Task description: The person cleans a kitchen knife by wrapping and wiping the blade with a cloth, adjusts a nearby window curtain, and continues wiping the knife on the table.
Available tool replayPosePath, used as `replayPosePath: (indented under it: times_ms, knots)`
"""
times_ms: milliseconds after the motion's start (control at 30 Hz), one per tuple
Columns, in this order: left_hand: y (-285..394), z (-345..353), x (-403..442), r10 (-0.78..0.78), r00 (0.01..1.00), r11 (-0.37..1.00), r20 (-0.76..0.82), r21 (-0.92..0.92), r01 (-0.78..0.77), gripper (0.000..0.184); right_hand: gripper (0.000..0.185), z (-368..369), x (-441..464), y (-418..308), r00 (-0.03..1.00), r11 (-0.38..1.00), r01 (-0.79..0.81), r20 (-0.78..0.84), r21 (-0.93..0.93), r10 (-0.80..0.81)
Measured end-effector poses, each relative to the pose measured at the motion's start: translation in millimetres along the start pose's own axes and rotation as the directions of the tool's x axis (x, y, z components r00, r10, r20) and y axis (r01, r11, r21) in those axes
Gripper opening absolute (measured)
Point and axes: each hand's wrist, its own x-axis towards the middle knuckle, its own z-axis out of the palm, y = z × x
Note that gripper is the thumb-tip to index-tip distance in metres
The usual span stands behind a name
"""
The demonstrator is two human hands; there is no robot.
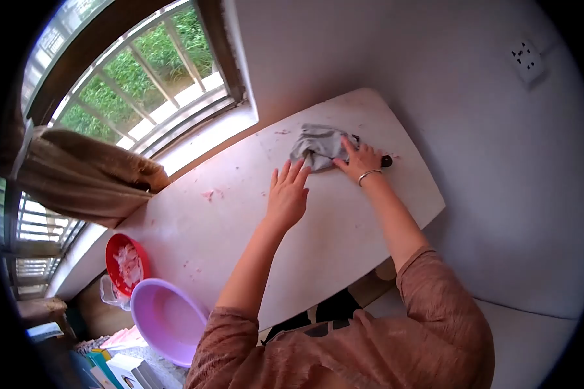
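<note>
A crumpled grey cloth (319, 137) lies on the white table near its far end. My right hand (362, 162), with a bangle at the wrist, rests on the cloth's right edge, its fingers spread. Beside that hand, a black rounded end (387, 161) like a handle sticks out, and a smaller dark bit shows by the fingertips; the part between is hidden. My left hand (288, 200) is open, fingers stretched toward the cloth's lower left edge. Whether its fingertips touch the cloth I cannot tell.
Small pinkish scraps (209, 194) are scattered over the white table (324, 240). A red bowl (111, 259) with pale pieces and a purple basin (143, 318) stand at the left end. A curtain (78, 175) hangs by the barred window; a wall borders the right.
</note>
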Motion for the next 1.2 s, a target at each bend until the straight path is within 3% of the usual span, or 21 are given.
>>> replayPosePath:
  times_ms: [67, 100, 133, 200, 233, 333, 400, 500, 667, 800, 867, 933, 1000, 1067, 1133, 1200]
  knots:
    - [2.2, 23.5, 37.1, 0.066, 0.998, 0.997, 0.006, 0.051, -0.066, 0.046, 0.065, 20.7, 12.5, 11.0, 0.987, 0.988, 0.157, -0.021, -0.009, -0.157]
    - [2.1, 32.9, 51.7, 0.074, 0.997, 0.992, -0.002, 0.098, -0.073, 0.047, 0.064, 25.7, 11.6, 17.4, 0.964, 0.972, 0.233, -0.129, -0.006, -0.232]
    - [-0.3, 40.6, 61.2, 0.074, 0.997, 0.992, 0.012, 0.101, -0.074, 0.047, 0.064, 30.8, 10.8, 22.3, 0.967, 0.974, 0.228, -0.122, 0.003, -0.226]
    - [-6.3, 52.4, 75.4, 0.063, 0.994, 0.989, 0.093, 0.125, -0.074, 0.048, 0.045, 34.5, 5.8, 32.6, 0.942, 0.956, 0.282, -0.214, 0.078, -0.26]
    - [-11.8, 58.4, 77.8, 0.178, 0.978, 0.973, 0.109, 0.13, -0.192, 0.046, 0.046, 33.6, -3.6, 37.7, 0.912, 0.946, 0.313, -0.304, 0.086, -0.275]
    - [-1.1, 77.3, 63.3, 0.234, 0.966, 0.962, 0.108, 0.116, -0.246, 0.045, 0.047, 35.6, -28.2, 59.7, 0.913, 0.939, 0.331, -0.283, 0.092, -0.295]
    - [12.7, 88.1, 56.3, 0.227, 0.972, 0.963, 0.062, 0.135, -0.234, 0.044, 0.046, 35.7, -31.8, 67.7, 0.896, 0.926, 0.361, -0.316, 0.109, -0.312]
    - [26.3, 99.0, 56.4, 0.105, 0.993, 0.971, -0.047, 0.221, -0.092, 0.045, 0.043, 29.9, -31.2, 75.2, 0.859, 0.912, 0.395, -0.397, 0.108, -0.325]
    - [46.2, 91.0, 49.8, 0.023, 0.991, 0.984, -0.134, 0.18, 0.002, 0.048, 0.038, 14.1, -23.0, 80.3, 0.708, 0.879, 0.476, -0.595, 0.006, -0.379]
    - [74.2, 58.8, 37.1, -0.081, 0.988, 0.982, -0.134, 0.161, 0.102, 0.047, 0.036, -6.1, -40.7, 81.3, 0.704, 0.85, 0.526, -0.583, 0.044, -0.405]
    - [73.0, 50.2, 28.0, -0.054, 0.98, 0.98, -0.193, 0.179, 0.089, 0.041, 0.034, -16.4, -53.9, 80.6, 0.656, 0.812, 0.58, -0.63, 0.069, -0.415]
    - [65.8, 49.3, 18.9, 0.118, 0.967, 0.964, -0.224, 0.259, -0.058, 0.029, 0.031, -17.2, -57.1, 77.1, 0.655, 0.806, 0.586, -0.632, 0.08, -0.414]
    - [59.5, 54.1, 25.0, 0.092, 0.98, 0.974, -0.175, 0.221, -0.051, 0.026, 0.03, -9.1, -51.4, 71.9, 0.702, 0.829, 0.551, -0.589, 0.091, -0.401]
    - [50.5, 67.4, 34.8, -0.114, 0.994, 0.979, 0.004, 0.169, 0.111, 0.026, 0.028, 7.3, -40.0, 71.9, 0.694, 0.833, 0.55, -0.588, 0.061, -0.416]
    - [49.1, 71.6, 41.4, -0.146, 0.987, 0.972, 0.061, 0.196, 0.131, 0.032, 0.027, 18.2, -32.9, 70.1, 0.693, 0.834, 0.55, -0.579, 0.039, -0.43]
    - [45.6, 82.9, 40.8, -0.012, 0.998, 0.917, -0.065, 0.397, 0.037, 0.038, 0.028, 22.9, -28.6, 68.5, 0.745, 0.842, 0.532, -0.52, 0.087, -0.417]
